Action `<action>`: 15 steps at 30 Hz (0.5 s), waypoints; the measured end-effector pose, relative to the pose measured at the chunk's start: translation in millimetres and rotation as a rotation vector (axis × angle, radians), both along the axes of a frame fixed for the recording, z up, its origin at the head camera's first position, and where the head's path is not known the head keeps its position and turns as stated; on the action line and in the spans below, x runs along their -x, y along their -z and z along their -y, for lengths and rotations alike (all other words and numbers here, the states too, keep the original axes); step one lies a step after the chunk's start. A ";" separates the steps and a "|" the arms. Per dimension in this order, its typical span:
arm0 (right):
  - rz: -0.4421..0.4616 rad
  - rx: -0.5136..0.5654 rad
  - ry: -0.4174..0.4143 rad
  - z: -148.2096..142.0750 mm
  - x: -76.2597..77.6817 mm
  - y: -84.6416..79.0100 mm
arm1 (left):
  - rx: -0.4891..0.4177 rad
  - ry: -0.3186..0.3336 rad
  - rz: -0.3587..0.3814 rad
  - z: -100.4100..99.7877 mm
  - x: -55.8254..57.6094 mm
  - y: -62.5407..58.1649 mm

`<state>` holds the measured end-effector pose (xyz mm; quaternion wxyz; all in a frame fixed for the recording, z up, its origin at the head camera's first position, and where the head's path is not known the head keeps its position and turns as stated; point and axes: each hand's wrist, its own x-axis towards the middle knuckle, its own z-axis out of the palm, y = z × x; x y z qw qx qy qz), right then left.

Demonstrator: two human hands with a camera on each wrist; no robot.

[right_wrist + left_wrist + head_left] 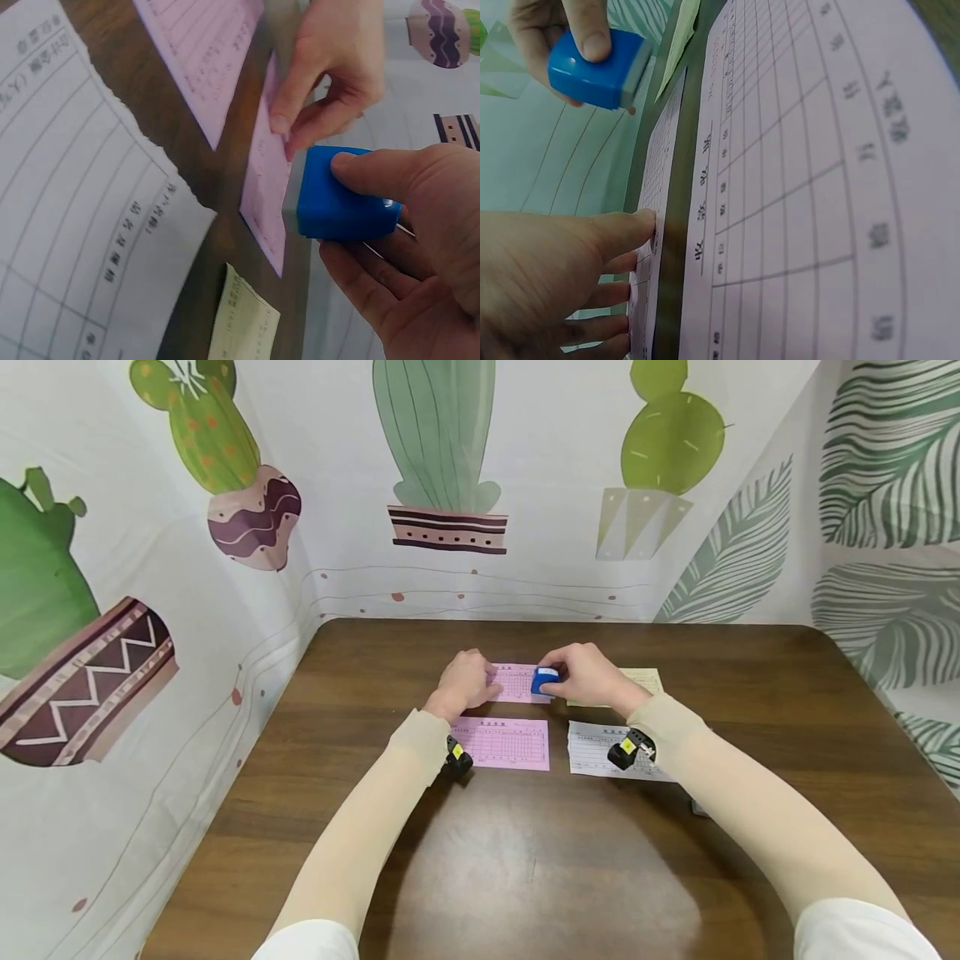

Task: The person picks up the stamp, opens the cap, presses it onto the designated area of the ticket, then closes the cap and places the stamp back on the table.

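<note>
My right hand (591, 673) pinches a blue stamp (543, 680) between thumb and fingers, its grey base facing down over the right end of the far pink form (516, 682). In the left wrist view, the stamp (592, 71) appears held above the paper. Fingertips of my left hand (465, 682) rest on the left part of that same form, the fingers extended. A second pink form (504, 745) lies nearer, just beyond my left wrist. The printed table on the far form is partly covered by both hands.
A white form (588, 752) with a ragged left edge lies under my right wrist. Behind my right hand is a yellow form (647, 678), partly covered. A small dark object (698, 808) shows beside my right forearm. Patterned cloth (555, 568) hangs behind the brown table (360, 668).
</note>
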<state>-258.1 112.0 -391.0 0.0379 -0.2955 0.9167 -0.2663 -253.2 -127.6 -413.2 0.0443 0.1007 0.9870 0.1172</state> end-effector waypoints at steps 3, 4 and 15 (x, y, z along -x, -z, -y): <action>0.005 -0.011 0.000 4.5 0.7 2.3 | 0.000 -0.003 0.003 0.6 0.2 0.9; 0.011 -0.017 0.000 5.7 0.5 2.7 | 0.001 -0.002 0.005 0.8 0.0 0.9; 0.025 -0.051 0.020 11.2 1.0 9.2 | 0.025 0.011 0.007 0.8 -1.3 0.7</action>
